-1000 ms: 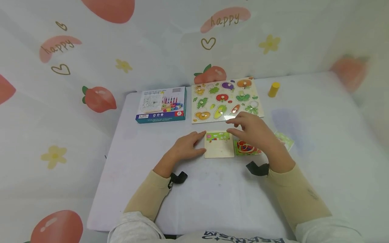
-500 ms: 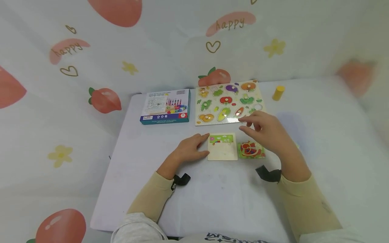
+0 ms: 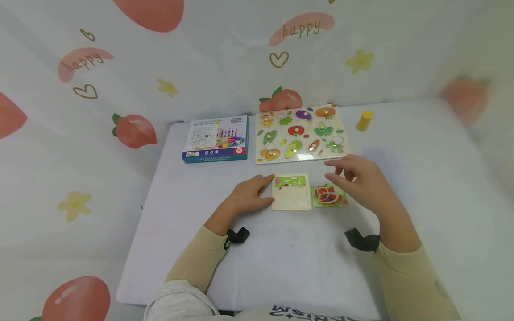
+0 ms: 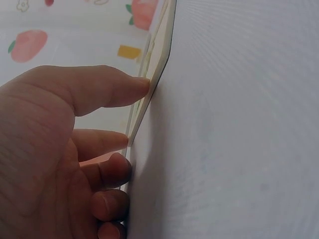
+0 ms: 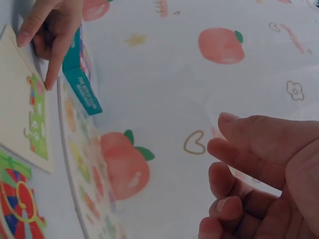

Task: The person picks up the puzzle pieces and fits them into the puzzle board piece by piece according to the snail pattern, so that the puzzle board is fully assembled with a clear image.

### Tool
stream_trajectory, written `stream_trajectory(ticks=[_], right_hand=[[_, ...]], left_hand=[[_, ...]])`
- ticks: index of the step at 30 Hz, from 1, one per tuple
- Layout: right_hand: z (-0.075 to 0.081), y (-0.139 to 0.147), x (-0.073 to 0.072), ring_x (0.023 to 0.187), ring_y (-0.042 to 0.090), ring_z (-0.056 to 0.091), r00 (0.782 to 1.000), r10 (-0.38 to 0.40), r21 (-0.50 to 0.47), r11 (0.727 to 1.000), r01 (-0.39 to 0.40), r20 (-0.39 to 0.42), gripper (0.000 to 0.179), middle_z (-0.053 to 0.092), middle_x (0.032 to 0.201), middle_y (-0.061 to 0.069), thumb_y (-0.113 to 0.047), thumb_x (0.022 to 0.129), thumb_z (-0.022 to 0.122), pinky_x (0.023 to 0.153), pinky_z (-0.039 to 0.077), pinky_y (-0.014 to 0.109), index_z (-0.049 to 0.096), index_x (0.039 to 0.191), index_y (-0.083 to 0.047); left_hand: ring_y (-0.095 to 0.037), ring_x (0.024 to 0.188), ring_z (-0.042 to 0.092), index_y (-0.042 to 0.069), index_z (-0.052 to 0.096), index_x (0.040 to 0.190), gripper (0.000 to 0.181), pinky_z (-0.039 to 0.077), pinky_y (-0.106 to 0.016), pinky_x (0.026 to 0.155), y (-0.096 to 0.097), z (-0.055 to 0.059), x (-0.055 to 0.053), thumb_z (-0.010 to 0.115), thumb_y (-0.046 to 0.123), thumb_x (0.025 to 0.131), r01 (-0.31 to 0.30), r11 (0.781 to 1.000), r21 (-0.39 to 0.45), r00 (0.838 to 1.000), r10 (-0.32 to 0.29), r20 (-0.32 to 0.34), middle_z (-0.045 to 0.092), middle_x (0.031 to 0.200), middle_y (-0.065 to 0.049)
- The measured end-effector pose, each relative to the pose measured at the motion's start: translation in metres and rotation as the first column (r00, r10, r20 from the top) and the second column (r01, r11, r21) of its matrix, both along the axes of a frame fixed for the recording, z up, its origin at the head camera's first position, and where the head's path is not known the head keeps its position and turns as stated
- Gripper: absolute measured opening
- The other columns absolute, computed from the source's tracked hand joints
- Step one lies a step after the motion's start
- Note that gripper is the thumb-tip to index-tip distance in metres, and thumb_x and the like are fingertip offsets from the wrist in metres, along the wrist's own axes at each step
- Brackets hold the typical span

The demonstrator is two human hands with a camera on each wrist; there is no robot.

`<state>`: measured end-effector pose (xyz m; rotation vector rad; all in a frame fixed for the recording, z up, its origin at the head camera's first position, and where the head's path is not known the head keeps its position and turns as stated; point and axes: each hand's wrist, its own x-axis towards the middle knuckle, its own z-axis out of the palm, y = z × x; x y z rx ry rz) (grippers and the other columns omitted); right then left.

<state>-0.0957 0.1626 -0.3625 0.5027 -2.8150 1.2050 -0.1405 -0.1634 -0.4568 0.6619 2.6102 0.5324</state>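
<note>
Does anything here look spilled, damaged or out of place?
Nothing looks spilled or damaged. One mild oddity: the yellow cylinder stands alone, right of the vegetable knob puzzle, apart from everything else. The square puzzle tray is only partly filled, which seems like unfinished work.

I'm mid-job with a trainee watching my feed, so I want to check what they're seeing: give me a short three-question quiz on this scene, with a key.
1. What is the left hand touching?
A) the teal box
B) the square wooden tray
C) the red-and-green picture pieces

2. True or false: the right hand has nothing between its thumb and index finger.

3. In the head view, where in the tray does the green picture strip lie?

Key
1: B
2: True
3: Along the top edge
</note>
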Motion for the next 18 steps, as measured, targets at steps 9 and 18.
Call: stream_trajectory(ticks=[9,18], right_hand=[[-0.03,0.004,0.009,0.073,0.021,0.049,0.994,0.02,-0.012,1.0,-0.019,0.104,0.035,0.06,0.091,0.002,-0.017,0.093,0.078,0.058,0.041,0.029,0.073,0.126,-0.006],[-0.054,0.0,0.004,0.076,0.022,0.048,0.972,0.02,0.021,0.999,-0.025,0.235,0.039,0.062,0.092,0.004,-0.019,0.093,0.078,0.06,0.04,0.03,0.071,0.128,-0.003]], left_hand=[[-0.015,0.081,0.047,0.017,0.04,0.16,0.075,0.034,-0.03,0.065,-0.001,-0.001,0.0,0.067,0.044,0.095,0.005,1.0,0.013,1.0,-0.005,-0.004,0.049,0.093,-0.001],[-0.015,0.08,0.047,0.017,0.04,0.16,0.075,0.034,-0.03,0.065,0.0,0.0,0.001,0.067,0.044,0.095,-0.005,1.0,0.015,1.0,0.005,0.0,0.049,0.093,-0.002]])
